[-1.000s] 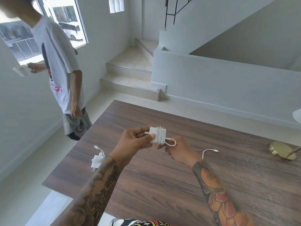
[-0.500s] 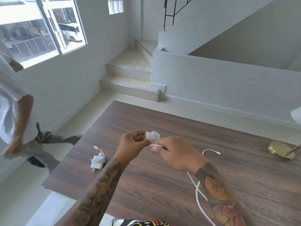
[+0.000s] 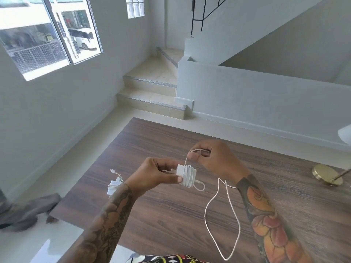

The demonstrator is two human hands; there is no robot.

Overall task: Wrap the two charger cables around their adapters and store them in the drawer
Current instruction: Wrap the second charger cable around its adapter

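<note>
My left hand [image 3: 157, 172] pinches a white charger adapter [image 3: 185, 174] above the wooden table [image 3: 171, 221]. Several turns of its white cable are wound around the adapter. My right hand [image 3: 214, 158] is raised just above and to the right of it, pinching the cable. The loose cable [image 3: 224, 221] hangs in a long loop down towards me, over the table. A second white charger [image 3: 114, 185], with its cable wound round it, lies on the table near the left edge, beside my left forearm. No drawer is in view.
A lamp's round brass base [image 3: 326, 174] stands at the table's right side. Another person's legs [image 3: 24, 209] are on the floor at the far left. Tiled steps [image 3: 152, 95] rise beyond the table's far edge.
My right hand has lifted from beside the adapter to above it, drawing the cable up; a long loop now hangs free. The other person has walked off to the left.
</note>
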